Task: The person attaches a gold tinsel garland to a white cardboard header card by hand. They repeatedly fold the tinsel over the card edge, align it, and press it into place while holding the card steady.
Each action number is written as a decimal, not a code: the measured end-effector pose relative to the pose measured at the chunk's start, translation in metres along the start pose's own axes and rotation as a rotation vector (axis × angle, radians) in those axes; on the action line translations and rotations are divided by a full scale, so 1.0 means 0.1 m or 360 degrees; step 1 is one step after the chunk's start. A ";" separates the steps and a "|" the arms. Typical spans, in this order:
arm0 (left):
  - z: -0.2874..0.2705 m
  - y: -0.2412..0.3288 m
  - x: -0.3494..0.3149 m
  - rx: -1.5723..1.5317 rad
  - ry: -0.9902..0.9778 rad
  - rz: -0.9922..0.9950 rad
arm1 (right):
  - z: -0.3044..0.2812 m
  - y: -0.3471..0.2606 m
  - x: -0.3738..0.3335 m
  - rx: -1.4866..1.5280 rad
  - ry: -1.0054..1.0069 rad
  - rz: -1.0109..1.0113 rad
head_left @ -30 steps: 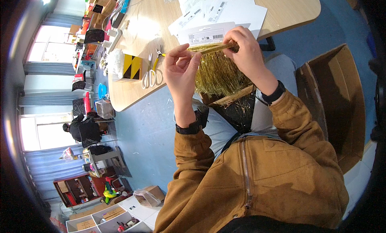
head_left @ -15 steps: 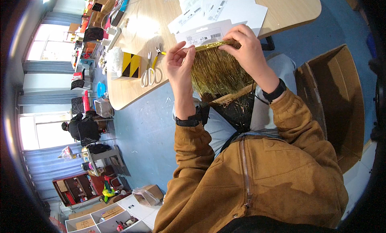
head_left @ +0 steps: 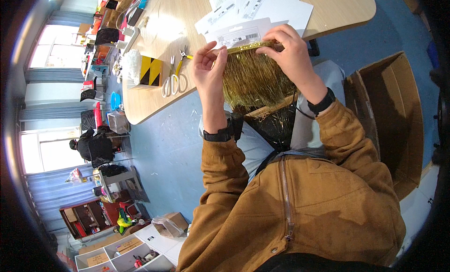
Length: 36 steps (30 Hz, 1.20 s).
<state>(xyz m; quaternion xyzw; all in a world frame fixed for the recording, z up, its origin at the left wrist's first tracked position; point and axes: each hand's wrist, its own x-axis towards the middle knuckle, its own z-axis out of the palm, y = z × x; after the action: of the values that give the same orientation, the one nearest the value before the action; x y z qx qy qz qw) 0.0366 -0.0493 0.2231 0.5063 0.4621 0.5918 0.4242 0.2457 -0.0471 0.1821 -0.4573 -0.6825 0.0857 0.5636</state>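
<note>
A gold tinsel fringe (head_left: 255, 77) hangs from a shiny gold band between my two hands, above my lap. My left hand (head_left: 209, 70) pinches the band's left end between thumb and fingers. At the other end my right hand (head_left: 291, 51) is closed on the band, thumb below and fingers above. Just behind the band lies a white card (head_left: 241, 34) with a printed label and a hanging slot. More white cards (head_left: 293, 11) are fanned out on the table beyond it. Below the fringe, loose gold strands lie over a dark opening between my knees.
On the wooden table (head_left: 344, 9), to the left, are white-handled scissors (head_left: 174, 83), yellow-handled pliers (head_left: 183, 63) and a black-and-yellow striped box (head_left: 151, 71). An open cardboard box (head_left: 391, 117) stands at my right. Another person (head_left: 93, 145) sits far off at the left.
Both hands still hold the band, raised very slightly in the picture. My right fingers have shifted a little on their end, showing more of the band. The view has tilted slightly.
</note>
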 end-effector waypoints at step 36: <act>-0.07 0.03 -0.03 0.0532 0.0237 0.0089 | 0.00 -0.02 0.08 -0.0096 -0.0215 0.0023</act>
<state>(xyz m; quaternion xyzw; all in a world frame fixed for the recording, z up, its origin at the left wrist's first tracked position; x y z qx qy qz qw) 0.0300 -0.0537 0.2253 0.5373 0.5697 0.5542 0.2821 0.2450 -0.0423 0.1893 -0.4722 -0.7179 0.0998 0.5017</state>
